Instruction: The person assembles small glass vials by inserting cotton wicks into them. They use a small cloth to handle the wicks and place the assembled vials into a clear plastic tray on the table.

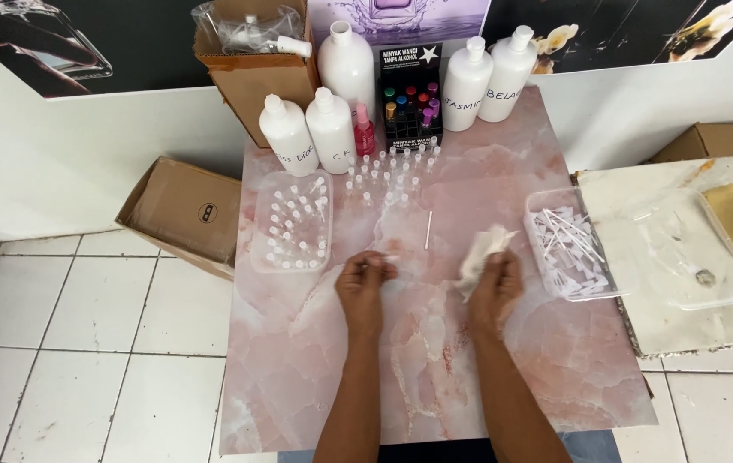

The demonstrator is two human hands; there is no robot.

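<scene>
Down on the pink marble-patterned tabletop (435,377), both bare hands work side by side near the middle. The left hand (364,283) has its fingers pinched together on a tiny clear vial (388,259), held just above the surface. The right hand (493,287) is closed around a crumpled white tissue (482,250), which sticks up out of the fist toward the far side. Between and just beyond the hands lies a thin white stick (428,230), flat on the table and apart from both. To the left stands a clear plastic tray (256,249) filled with small clear bottles, and more loose small bottles (388,176) stand in rows behind it. To the right, a second clear plastic tray (538,206) holds a heap of white spray tubes. Along the back edge stand several large white plastic bottles (289,135), a small pink spray bottle (364,130) and a black display stand (411,94) of coloured-capped vials. A brown cardboard box (182,210) rests beside the table on the left.
</scene>
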